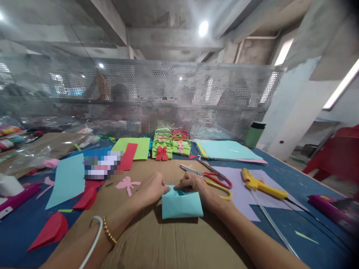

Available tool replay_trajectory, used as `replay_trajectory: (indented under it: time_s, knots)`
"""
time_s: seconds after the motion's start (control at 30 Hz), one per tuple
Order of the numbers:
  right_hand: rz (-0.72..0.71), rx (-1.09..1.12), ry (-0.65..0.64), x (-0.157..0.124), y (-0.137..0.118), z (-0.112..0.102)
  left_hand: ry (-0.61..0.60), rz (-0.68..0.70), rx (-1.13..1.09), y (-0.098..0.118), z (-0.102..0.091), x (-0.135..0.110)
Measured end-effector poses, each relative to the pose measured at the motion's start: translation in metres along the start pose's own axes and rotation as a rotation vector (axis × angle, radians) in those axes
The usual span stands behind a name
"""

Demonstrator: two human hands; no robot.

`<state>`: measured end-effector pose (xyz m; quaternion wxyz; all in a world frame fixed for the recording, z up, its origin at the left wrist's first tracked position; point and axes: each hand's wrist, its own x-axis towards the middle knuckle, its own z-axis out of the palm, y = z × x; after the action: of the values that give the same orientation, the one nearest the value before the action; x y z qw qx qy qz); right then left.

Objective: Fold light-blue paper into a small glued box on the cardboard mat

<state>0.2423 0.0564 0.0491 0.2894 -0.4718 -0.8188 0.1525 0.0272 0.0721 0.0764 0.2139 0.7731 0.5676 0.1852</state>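
A folded light-blue paper piece (181, 205) lies on a brown cardboard sheet (157, 239) in front of me. My left hand (153, 188) pinches its top left edge with closed fingers. My right hand (193, 185) pinches the top edge from the right, fingers curled onto the paper. The two hands nearly touch above the fold. A white bangle and a bead bracelet (108, 229) sit on my left wrist.
Red-handled scissors (209, 175) and a yellow glue gun (262, 185) lie to the right. A pink paper bow (127, 184), red scraps (52, 229) and coloured sheets (67, 179) lie left. Small green paper baskets (168, 146) stand behind, before a perforated metal screen (168, 93). People sit beyond it.
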Motion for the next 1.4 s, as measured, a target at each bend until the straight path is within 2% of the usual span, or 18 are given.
replay_trajectory:
  time_s: [0.3,0.5,0.77,0.93,1.07,1.27,1.4]
  knots:
    - [-0.034,-0.074,-0.067,-0.001,-0.017,-0.012,0.015,0.005,-0.141,-0.008,0.010,0.006]
    - [-0.078,-0.053,-0.054,-0.004,-0.017,-0.015,-0.071,-0.022,-0.266,-0.007,0.009,-0.002]
    - [-0.089,0.072,-0.066,0.002,-0.027,-0.023,-0.019,0.094,-0.370,-0.005,0.002,0.000]
    - [-0.040,0.183,0.069,0.007,-0.028,-0.016,-0.188,0.068,-0.551,-0.007,0.001,-0.005]
    - [-0.018,0.289,0.079,0.006,-0.031,-0.008,-0.201,0.136,-0.501,-0.006,0.000,-0.007]
    - [0.002,0.322,0.054,0.006,-0.034,-0.003,-0.229,0.127,-0.485,-0.008,-0.001,-0.010]
    - [0.058,0.327,0.049,0.007,-0.037,-0.004,-0.169,0.146,-0.421,-0.006,-0.001,-0.012]
